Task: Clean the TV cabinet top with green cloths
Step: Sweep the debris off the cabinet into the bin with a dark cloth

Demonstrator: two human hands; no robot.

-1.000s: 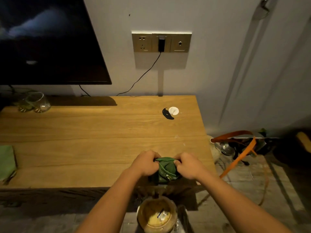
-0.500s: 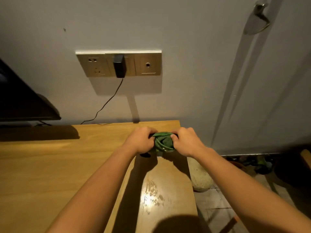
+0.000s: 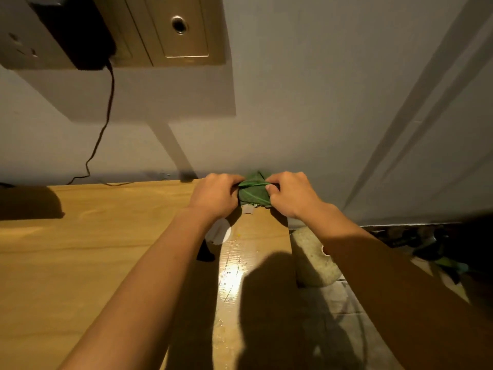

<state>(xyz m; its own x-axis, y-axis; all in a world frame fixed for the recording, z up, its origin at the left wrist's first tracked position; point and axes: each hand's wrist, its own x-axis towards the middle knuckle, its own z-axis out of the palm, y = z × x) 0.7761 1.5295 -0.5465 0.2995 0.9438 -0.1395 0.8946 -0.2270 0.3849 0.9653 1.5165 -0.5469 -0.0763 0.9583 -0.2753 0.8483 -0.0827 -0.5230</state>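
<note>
The green cloth [image 3: 253,192] is bunched into a tight wad right at the back right corner of the TV cabinet top [image 3: 80,249], up against the wall, and both hands have it: the left hand [image 3: 216,194] is closed on its left side, the right hand [image 3: 289,193] is closed on its right, fingers curled in and knuckles up, pinching the fabric between them. This reads as the set-up for a wipe, the cloth gathered at the far corner and not yet spread, so the next move probably calls for flattening it onto the wood and drawing it across the board, minding the small pale piece [image 3: 247,209] peeking out just under the cloth and the white round disc [image 3: 220,232] lying near the left wrist. A dark shape [image 3: 205,253] next to the disc is half covered by the forearm; what it is, can't say. A glossy streak [image 3: 230,273] shines on the wood nearer the camera, wet or just glare, hard to call. Whether the cloth actually touches the cabinet top is masked by the hands. On the wall a socket panel [image 3: 184,30] is cut off at the top edge, a black plug [image 3: 77,36] in it with its cable [image 3: 105,124] trailing down to the cabinet. Right of the cabinet a pale rounded lump [image 3: 312,257] sits on the floor, and beyond it only murky clutter.
</note>
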